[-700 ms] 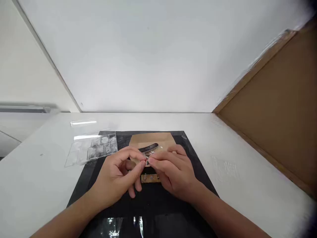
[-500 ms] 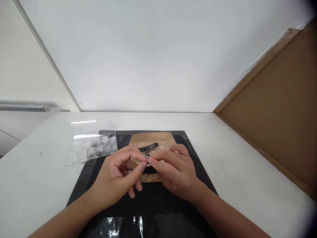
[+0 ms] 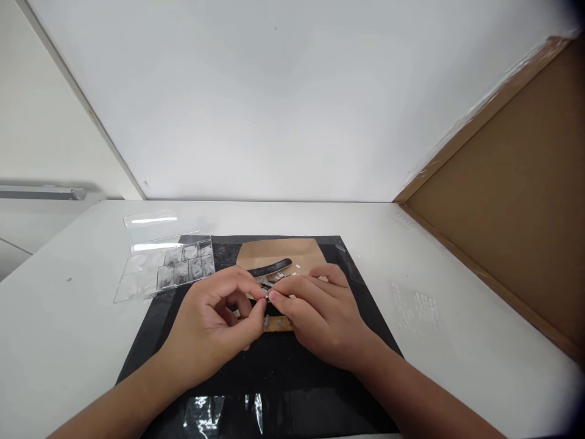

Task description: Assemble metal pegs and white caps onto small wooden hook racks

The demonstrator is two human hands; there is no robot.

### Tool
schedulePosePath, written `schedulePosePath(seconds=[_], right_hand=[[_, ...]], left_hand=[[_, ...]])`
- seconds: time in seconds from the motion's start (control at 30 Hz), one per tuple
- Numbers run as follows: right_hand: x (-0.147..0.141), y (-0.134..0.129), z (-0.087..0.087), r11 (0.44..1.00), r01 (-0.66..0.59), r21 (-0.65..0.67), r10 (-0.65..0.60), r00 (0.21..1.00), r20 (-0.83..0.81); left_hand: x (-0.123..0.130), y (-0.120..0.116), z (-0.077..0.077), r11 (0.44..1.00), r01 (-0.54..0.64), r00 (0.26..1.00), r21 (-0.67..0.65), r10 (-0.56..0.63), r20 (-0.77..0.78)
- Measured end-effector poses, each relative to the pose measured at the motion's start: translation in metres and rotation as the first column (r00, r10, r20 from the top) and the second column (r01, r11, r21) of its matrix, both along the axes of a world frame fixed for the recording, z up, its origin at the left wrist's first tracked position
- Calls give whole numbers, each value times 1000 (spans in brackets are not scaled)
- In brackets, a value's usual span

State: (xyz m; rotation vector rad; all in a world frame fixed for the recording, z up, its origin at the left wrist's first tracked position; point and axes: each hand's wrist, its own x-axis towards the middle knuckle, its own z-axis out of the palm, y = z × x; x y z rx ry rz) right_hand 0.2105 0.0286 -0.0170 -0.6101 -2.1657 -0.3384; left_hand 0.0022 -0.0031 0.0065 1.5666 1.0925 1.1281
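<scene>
My left hand (image 3: 218,326) pinches with thumb and forefinger at a tiny pale piece (image 3: 267,297), its other fingers loosely curled. Meeting it tip to tip, my right hand (image 3: 322,317) also pinches at the piece, which is mostly covered and too small to name. Just below the fingertips, a narrow brown strip (image 3: 278,324) with small greyish bits on it lies on the black mat (image 3: 278,378), its ends partly hidden. Behind my hands is a shallow brown paper tray (image 3: 260,250). In it are a curved black nail file (image 3: 273,267) and scattered pale bits.
A clear compartment box (image 3: 183,268) holding many translucent pieces stands at the left, its lid (image 3: 150,228) open behind it. The white table (image 3: 59,341) runs up to a white back wall (image 3: 274,110). A brown panel (image 3: 512,177) rises on the right.
My pinching fingertips have shifted slightly left and stay together. The lower fingers of my left hand have drawn in. The whole view has moved a little.
</scene>
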Motion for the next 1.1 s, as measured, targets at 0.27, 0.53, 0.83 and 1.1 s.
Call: schedulePosePath(seconds=[0.27, 0.53, 0.83, 1.1], right_hand=[[-2, -1, 3, 1000, 1, -22, 0, 1000, 21], [-1, -1, 4, 999, 3, -37, -2, 1000, 26], [0, -1, 6, 1000, 7, -23, -6, 1000, 25], [-1, -1, 5, 1000, 13, -16, -13, 1000, 7]], left_hand=[[3, -1, 5, 996, -78, 993, 34, 81, -83], [2, 0, 8, 995, -89, 988, 44, 94, -123], [1, 2, 6, 997, -75, 986, 33, 79, -147], [0, 1, 6, 994, -76, 982, 74, 87, -166]])
